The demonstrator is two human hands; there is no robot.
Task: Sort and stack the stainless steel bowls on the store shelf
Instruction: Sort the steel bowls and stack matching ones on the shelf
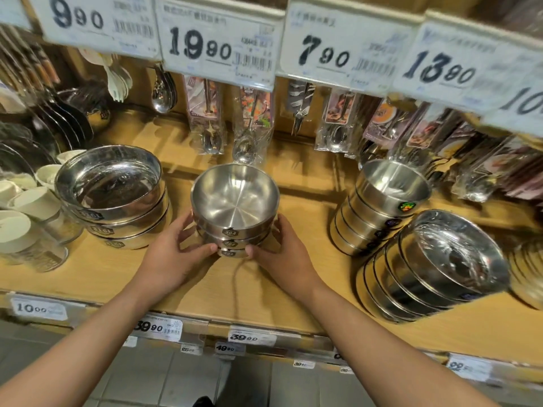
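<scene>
Your left hand [173, 254] and right hand [282, 254] clasp either side of the three-bowl stack [235, 207] at mid-shelf [205, 289], toward its front edge. Left stack [114, 195] and both right stacks [379, 207] look sorted; probably only squaring remains.

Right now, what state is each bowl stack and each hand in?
Middle stack: three nested bowls, upright on the shelf, held on both sides.
Left stack: three bowls, upright, untouched.
Back right stack: nested, leaning.
Front right stack: nested, leaning.
Left hand: grips middle stack.
Right hand: grips middle stack.
</scene>
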